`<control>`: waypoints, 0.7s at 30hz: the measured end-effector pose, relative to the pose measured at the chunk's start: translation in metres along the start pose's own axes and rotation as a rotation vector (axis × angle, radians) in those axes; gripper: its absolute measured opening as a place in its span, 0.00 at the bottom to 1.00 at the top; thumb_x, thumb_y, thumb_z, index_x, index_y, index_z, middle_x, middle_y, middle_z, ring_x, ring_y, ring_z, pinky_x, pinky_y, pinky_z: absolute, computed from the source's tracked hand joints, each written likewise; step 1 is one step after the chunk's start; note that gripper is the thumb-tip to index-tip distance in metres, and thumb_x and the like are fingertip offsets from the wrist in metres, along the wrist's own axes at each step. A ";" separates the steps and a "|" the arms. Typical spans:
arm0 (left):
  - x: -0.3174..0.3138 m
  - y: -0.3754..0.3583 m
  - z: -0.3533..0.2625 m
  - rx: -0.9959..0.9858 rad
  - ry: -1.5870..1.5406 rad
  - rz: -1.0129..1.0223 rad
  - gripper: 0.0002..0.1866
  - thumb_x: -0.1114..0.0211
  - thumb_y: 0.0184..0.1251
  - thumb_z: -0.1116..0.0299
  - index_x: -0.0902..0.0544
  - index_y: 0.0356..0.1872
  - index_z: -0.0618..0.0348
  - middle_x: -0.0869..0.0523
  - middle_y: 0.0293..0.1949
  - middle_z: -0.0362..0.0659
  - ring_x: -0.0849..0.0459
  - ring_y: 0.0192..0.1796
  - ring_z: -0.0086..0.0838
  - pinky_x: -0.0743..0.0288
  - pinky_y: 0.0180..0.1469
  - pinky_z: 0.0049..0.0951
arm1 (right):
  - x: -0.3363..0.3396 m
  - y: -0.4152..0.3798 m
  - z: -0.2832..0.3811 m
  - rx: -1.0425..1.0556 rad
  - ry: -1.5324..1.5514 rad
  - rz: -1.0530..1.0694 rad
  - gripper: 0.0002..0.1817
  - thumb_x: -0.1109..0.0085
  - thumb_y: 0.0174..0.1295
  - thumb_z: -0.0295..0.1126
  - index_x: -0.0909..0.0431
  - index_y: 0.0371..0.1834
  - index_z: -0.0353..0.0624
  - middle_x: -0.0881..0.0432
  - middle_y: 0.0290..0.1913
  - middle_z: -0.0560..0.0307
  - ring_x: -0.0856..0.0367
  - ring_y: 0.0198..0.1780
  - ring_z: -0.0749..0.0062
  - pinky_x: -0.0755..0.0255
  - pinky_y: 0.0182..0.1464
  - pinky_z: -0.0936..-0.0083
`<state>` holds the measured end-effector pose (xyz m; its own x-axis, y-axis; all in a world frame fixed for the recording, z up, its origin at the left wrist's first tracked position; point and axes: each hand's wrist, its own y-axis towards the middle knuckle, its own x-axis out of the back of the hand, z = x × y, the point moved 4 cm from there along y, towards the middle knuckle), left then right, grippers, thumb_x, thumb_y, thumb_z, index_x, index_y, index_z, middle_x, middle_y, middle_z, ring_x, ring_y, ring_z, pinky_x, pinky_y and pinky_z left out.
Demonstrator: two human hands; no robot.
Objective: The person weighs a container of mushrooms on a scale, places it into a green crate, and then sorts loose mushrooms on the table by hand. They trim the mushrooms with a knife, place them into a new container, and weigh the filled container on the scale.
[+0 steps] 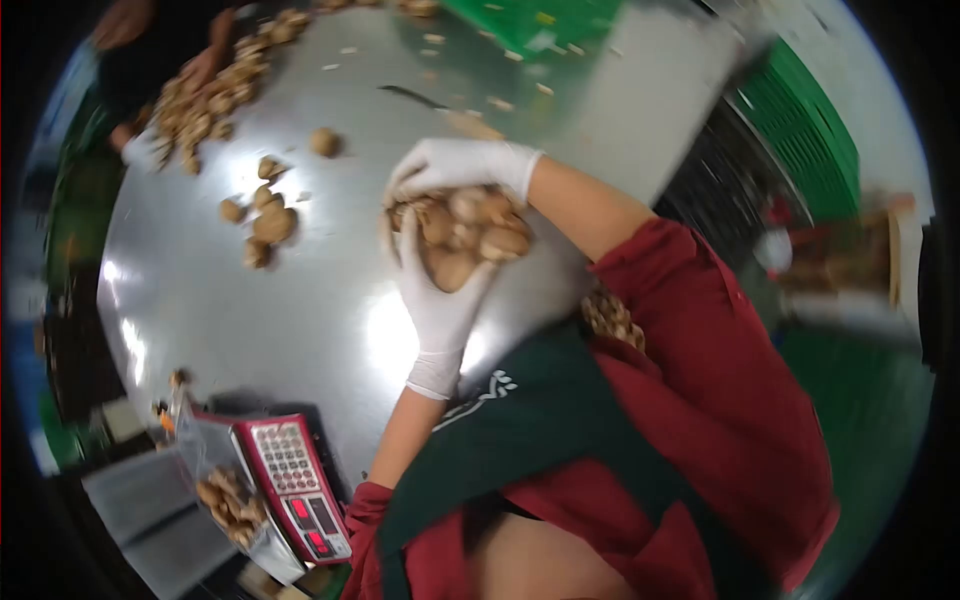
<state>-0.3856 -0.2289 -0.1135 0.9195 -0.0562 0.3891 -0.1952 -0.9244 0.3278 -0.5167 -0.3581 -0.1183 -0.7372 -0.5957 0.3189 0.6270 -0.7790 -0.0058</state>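
A cluster of brown mushrooms point(465, 225) is gathered between my two white-gloved hands above the metal table. My left hand point(440, 310) cups it from the near side, fingers spread up around the caps. From the far side, my right hand point(455, 170) curls over the same mushrooms. Just beyond the right hand lies a knife point(415, 97) with a dark blade and a light handle. Several loose mushrooms point(272, 222) rest on the table to the left, with a single mushroom point(324, 142) farther back. Motion blurs some details.
A red-framed digital scale point(290, 455) stands at lower left, with bagged mushrooms point(232, 505) on it. Across the round metal table point(220, 330), another person's hands are at a mushroom pile point(215, 100). Green crates point(800, 120) are at right; stem bits lie near a green sheet point(540, 25).
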 end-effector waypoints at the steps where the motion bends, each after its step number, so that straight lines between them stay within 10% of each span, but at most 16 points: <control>1: -0.011 -0.006 -0.006 -0.011 0.010 0.046 0.53 0.19 0.46 0.68 0.40 0.76 0.59 0.47 0.77 0.57 0.41 0.77 0.49 0.42 0.76 0.45 | 0.006 -0.022 0.002 -0.029 -0.031 -0.027 0.15 0.43 0.67 0.33 0.14 0.49 0.36 0.11 0.45 0.56 0.16 0.47 0.75 0.24 0.55 0.78; 14: -0.127 -0.051 -0.102 -0.315 -0.310 0.682 0.50 0.19 0.44 0.69 0.35 0.73 0.56 0.39 0.74 0.55 0.36 0.74 0.48 0.38 0.73 0.44 | 0.019 -0.310 0.034 -0.436 0.019 -0.444 0.16 0.42 0.67 0.33 0.16 0.53 0.39 0.13 0.37 0.61 0.19 0.41 0.78 0.24 0.46 0.78; 21: -0.116 -0.043 -0.100 -0.289 -0.195 0.935 0.24 0.31 0.59 0.74 0.21 0.59 0.58 0.19 0.60 0.52 0.20 0.62 0.45 0.23 0.61 0.36 | -0.018 -0.394 -0.013 -0.523 -0.050 -0.543 0.13 0.40 0.68 0.33 0.15 0.51 0.41 0.11 0.46 0.54 0.16 0.47 0.71 0.23 0.54 0.74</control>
<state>-0.5179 -0.1448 -0.0861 0.3884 -0.7997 0.4579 -0.9211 -0.3510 0.1683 -0.7538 -0.0431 -0.1336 -0.8883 -0.1018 0.4479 -0.0317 -0.9592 -0.2810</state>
